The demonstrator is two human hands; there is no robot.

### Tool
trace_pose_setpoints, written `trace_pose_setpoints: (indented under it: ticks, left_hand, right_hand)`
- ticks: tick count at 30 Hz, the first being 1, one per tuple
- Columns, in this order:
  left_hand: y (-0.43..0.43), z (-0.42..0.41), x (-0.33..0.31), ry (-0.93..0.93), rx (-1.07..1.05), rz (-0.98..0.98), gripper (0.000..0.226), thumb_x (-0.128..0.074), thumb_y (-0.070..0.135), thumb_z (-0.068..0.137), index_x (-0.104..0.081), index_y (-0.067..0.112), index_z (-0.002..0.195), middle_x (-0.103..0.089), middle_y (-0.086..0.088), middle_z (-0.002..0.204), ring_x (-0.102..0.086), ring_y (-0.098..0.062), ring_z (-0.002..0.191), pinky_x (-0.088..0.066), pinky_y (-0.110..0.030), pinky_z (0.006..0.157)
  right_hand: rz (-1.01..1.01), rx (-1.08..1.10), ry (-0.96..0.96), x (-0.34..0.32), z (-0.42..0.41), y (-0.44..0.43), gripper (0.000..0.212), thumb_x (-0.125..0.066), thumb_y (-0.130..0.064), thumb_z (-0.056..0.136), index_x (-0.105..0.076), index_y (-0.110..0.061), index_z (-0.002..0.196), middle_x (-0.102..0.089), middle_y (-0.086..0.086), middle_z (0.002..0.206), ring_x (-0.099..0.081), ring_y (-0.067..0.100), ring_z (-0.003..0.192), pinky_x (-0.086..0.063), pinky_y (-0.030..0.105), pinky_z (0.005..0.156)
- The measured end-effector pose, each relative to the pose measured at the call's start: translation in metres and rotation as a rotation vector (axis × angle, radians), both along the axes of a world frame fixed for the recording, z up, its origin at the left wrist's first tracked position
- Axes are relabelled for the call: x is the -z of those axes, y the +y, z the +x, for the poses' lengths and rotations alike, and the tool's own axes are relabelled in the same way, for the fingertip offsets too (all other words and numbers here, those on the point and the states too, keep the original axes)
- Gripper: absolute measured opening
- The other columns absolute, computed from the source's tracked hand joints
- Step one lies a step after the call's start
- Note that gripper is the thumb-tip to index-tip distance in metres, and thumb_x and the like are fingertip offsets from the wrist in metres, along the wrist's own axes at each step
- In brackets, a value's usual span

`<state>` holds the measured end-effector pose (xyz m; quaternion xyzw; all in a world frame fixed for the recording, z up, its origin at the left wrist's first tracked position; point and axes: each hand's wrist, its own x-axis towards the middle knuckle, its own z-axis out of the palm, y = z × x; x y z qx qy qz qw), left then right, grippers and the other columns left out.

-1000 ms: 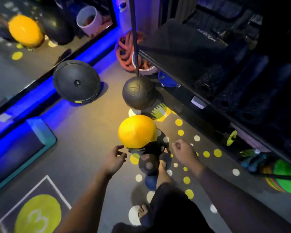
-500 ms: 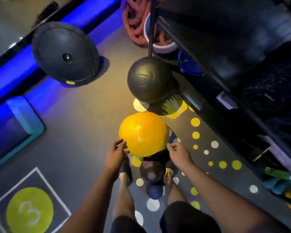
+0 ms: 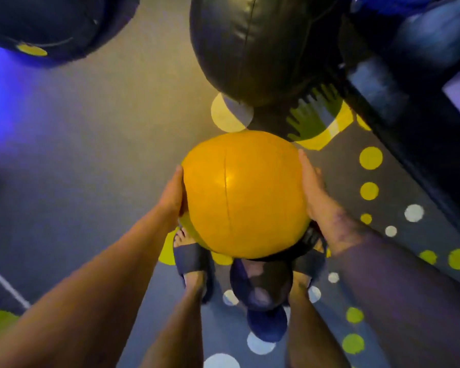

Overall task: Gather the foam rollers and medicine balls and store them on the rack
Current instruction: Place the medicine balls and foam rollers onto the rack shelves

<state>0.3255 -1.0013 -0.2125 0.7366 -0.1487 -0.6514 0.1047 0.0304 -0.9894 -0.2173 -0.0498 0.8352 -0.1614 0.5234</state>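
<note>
A large yellow medicine ball (image 3: 242, 195) fills the middle of the head view, above my feet. My left hand (image 3: 173, 195) presses flat against its left side and my right hand (image 3: 312, 187) presses flat against its right side, fingers straight along the surface. Just beyond it lies a big black medicine ball (image 3: 255, 49), beside the dark rack (image 3: 422, 115) at the right. Under the yellow ball, between my feet, sit a smaller dark ball (image 3: 260, 285) and a small blue ball (image 3: 267, 325).
Another large black ball (image 3: 51, 22) lies at the top left, by a blue-lit strip. My sandalled left foot (image 3: 194, 261) stands on grey floor with yellow and white dots (image 3: 371, 158). Open floor stretches to the left.
My head has dropped much closer to the floor. Both hands moved from the near side of the yellow ball onto its left and right flanks.
</note>
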Motion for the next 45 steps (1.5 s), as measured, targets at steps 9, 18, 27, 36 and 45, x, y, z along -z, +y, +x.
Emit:
trace_pose_setpoints:
  ticks: [9,18,27,36,45]
  left_hand:
    - [0.014,0.016,-0.159,0.004,-0.268,-0.105,0.054,-0.031,0.062,0.104,-0.059,0.031,0.137,-0.072,0.0,0.117,-0.067,-0.021,0.103,-0.049,-0.046,0.089]
    - [-0.085,0.011,-0.389,-0.089,-0.158,-0.29,0.094,-0.045,0.099,0.069,-0.066,0.02,0.118,-0.068,-0.022,0.112,-0.064,-0.043,0.109,-0.049,-0.068,0.095]
    - [-0.278,-0.172,-0.547,0.163,0.153,-1.027,0.074,-0.055,0.077,0.086,-0.05,0.034,0.147,-0.051,0.009,0.152,-0.045,-0.015,0.142,-0.032,-0.045,0.12]
    - [-0.364,-0.332,-0.479,-0.188,1.123,-1.13,0.069,-0.058,0.045,0.099,-0.024,0.043,0.159,0.001,0.003,0.172,-0.015,-0.034,0.156,-0.024,-0.048,0.123]
    - [-0.407,-0.405,-0.499,-0.303,1.1,-1.099,0.086,-0.051,0.008,0.089,-0.019,0.045,0.16,-0.001,0.014,0.17,-0.008,-0.025,0.158,-0.038,-0.049,0.115]
  right_hand:
    - [-0.049,-0.016,0.096,-0.162,0.046,-0.002,0.077,-0.039,-0.087,0.083,-0.049,-0.034,0.138,-0.055,0.006,0.139,-0.049,0.034,0.126,-0.039,0.051,0.105]
    - [-0.32,0.112,0.012,-0.464,0.006,-0.089,0.069,-0.055,-0.084,0.079,-0.056,-0.033,0.126,-0.061,-0.005,0.128,-0.059,0.023,0.114,-0.047,0.048,0.105]
    - [-0.811,0.442,0.014,-0.589,-0.145,-0.194,0.056,-0.049,-0.071,0.091,-0.065,-0.034,0.13,-0.071,0.005,0.122,-0.065,0.032,0.111,-0.05,0.053,0.102]
    - [-0.484,-0.215,0.451,-0.493,-0.231,-0.302,0.101,-0.061,-0.07,0.086,-0.002,-0.038,0.161,-0.011,0.008,0.169,-0.033,0.036,0.147,-0.035,0.051,0.115]
    - [-0.464,-0.27,0.567,-0.485,-0.3,-0.362,0.108,-0.058,-0.085,0.074,-0.002,-0.047,0.158,-0.031,0.009,0.164,-0.041,0.042,0.141,-0.04,0.054,0.112]
